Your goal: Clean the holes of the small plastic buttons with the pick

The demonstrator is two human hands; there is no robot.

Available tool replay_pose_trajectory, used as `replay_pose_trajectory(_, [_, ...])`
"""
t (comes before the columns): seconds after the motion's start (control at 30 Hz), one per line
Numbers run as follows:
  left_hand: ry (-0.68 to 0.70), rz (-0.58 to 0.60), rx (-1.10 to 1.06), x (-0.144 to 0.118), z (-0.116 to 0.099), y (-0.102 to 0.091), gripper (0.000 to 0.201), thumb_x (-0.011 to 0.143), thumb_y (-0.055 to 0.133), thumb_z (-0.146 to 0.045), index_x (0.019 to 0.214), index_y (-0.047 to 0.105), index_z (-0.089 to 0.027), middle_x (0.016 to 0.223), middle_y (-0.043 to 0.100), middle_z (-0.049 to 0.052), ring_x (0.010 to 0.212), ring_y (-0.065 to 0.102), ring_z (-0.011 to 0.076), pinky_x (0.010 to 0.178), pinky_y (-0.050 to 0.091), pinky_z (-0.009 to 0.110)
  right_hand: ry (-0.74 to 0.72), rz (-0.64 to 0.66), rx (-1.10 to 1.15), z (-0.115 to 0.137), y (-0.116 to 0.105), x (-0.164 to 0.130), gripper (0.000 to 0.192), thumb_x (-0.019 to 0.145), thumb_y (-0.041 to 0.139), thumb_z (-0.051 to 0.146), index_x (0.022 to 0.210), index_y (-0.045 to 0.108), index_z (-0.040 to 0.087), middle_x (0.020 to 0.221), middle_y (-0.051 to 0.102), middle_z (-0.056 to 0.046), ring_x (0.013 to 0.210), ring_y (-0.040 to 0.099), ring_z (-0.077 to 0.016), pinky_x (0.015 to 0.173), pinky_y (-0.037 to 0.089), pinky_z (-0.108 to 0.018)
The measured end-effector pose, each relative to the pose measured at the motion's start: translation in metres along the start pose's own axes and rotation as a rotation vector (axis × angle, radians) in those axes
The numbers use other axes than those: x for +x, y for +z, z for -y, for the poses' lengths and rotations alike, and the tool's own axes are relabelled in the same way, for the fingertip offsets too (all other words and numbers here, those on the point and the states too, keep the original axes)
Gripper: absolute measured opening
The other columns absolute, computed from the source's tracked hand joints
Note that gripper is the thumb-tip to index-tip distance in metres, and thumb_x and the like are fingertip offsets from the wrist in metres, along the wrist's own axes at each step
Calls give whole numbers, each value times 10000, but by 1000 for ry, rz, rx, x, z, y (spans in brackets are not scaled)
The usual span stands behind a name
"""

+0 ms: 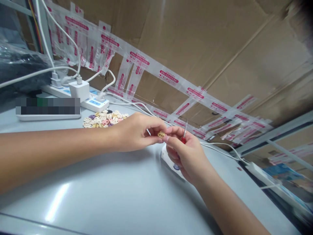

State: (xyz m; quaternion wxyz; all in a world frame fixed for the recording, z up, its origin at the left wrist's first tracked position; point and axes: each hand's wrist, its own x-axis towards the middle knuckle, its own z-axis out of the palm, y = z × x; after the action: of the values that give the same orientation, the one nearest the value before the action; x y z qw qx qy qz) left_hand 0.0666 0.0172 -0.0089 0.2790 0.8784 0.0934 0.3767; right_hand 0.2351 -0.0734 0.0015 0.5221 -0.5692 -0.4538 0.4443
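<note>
A small yellowish bead-like piece with dark markings (161, 134) sits right between the two hands, above the pale grey glossy tabletop (110, 189). The left hand (135, 132) has its thumb and fingers closed in a pinch on one side of the piece; the right hand (187, 155) meets it from the other side with its fingertips, and is also curled around a thin metal pin with a red handle (184, 132) that sticks up out of the fist. Behind the left hand, near but apart, lies a heap of small cream, pink and purple beads (104, 119). A white power strip with plugged-in white chargers (78, 94) rests further back. Clear tape strips with red printed characters (168, 76) run across the brown cardboard wall (207, 39); the writing is too small to read.
</note>
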Motion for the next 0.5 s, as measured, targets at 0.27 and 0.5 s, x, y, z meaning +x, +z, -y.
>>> replay_pose_trajectory(0.27, [41, 11, 131, -3, 3, 2, 128, 894, 620, -213, 816, 710, -164, 715, 703, -12, 627, 594, 96, 598, 418, 219, -13, 70, -34, -6, -4, 2, 422, 681, 882, 392, 906, 570, 217, 503, 412, 124, 359, 327, -33, 341, 179, -146])
replay_pose_trajectory(0.5, [123, -15, 180, -1, 4, 0, 104, 914, 591, -215, 874, 676, -169, 827, 726, 19, 724, 632, 126, 673, 447, 241, -16, 61, -38, -3, -3, 0, 430, 708, 861, 435, 941, 580, 207, 534, 445, 110, 378, 295, -31, 340, 177, -154])
